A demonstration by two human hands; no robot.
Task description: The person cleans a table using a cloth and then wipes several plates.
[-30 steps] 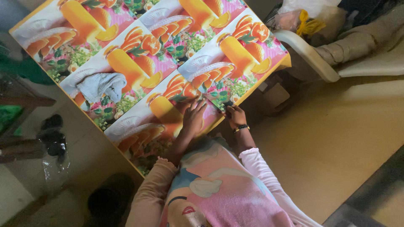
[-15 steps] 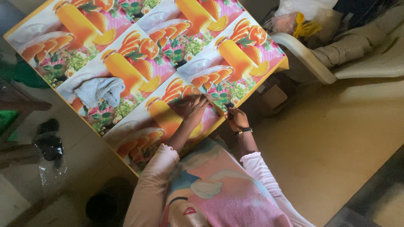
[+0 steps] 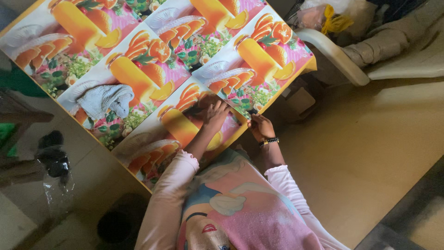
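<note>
The person is leaning over a table spread with a glossy plastic tablecloth printed with orange slices and juice glasses [image 3: 138, 69]. The left hand [image 3: 215, 115] is lying flat on the cloth close to the table's near edge, fingers spread and pressing down on the print. The right hand [image 3: 260, 126], wearing a dark beaded bracelet [image 3: 268, 141], is working at that same edge just beside the near right corner; its fingers are curling around the hem of the cloth, though whether they are pinching it cannot be told from here.

The cloth is looking thin, light and pliable, with a slick surface that would probably be sliding under a palm, so the hem at the edge seems the surest place to be taking hold.

One crumpled pale grey rag [image 3: 107, 99] is lying on the cloth toward the left edge, well apart from both hands. One white plastic chair [image 3: 335, 58] is standing beyond the right corner, carrying a pale bag with a yellow knot [image 3: 334, 19].
</note>
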